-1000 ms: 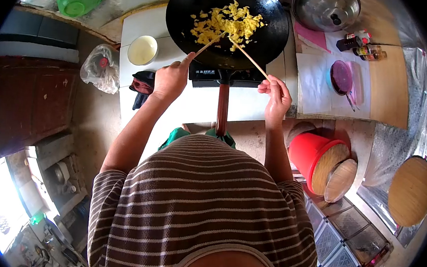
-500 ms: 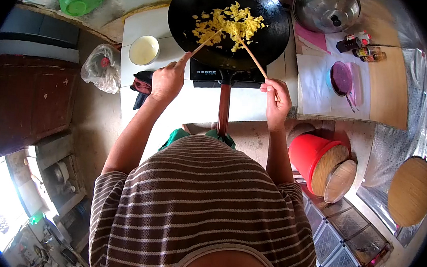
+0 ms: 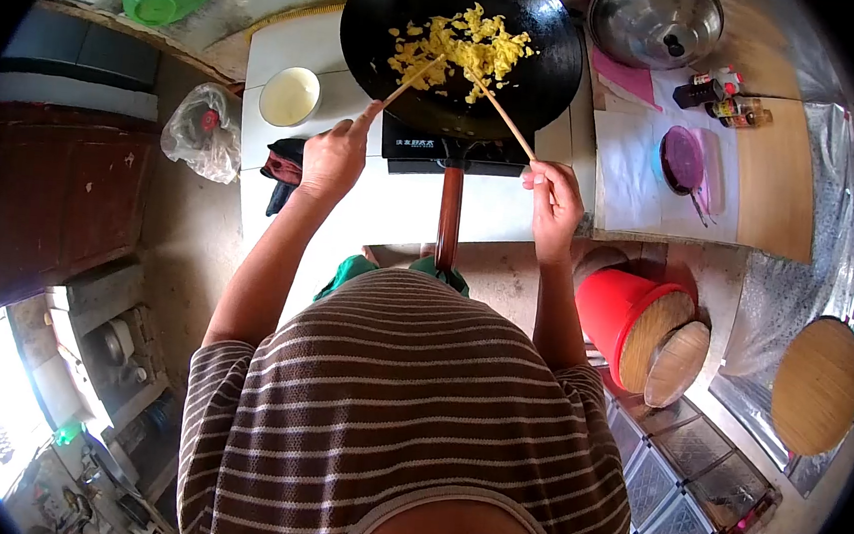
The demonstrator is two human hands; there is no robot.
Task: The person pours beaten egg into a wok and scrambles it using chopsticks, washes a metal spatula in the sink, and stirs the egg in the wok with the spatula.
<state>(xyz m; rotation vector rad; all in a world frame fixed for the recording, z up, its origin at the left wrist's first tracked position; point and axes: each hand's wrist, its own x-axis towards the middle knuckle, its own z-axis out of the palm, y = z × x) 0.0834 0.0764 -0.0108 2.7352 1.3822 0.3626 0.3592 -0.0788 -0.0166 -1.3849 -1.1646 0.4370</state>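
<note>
Yellow scrambled egg [image 3: 464, 47] lies in broken pieces in the middle of a black wok [image 3: 374, 47]. The wok sits on an induction cooker [image 3: 411, 145], its brown handle [image 3: 449, 219] pointing toward me. My left hand [image 3: 335, 159] is closed round one wooden chopstick [image 3: 413, 82], slanting up and right into the egg. In my right hand [image 3: 554, 207] is a second chopstick [image 3: 502, 115], slanting up and left. The two tips are close together at the egg's near side. Neither hand touches the wok.
Left of the wok stands a pale bowl [image 3: 290, 97], with a dark cloth [image 3: 282, 167] nearer me. A steel basin [image 3: 655, 22], sauce bottles [image 3: 707, 90] and a purple round item [image 3: 682, 158] lie on the right-hand table. Below is a red bucket [image 3: 616, 317].
Both hands keep their hold on the chopsticks, with barely any movement at the tips. The whole view has shifted slightly.
</note>
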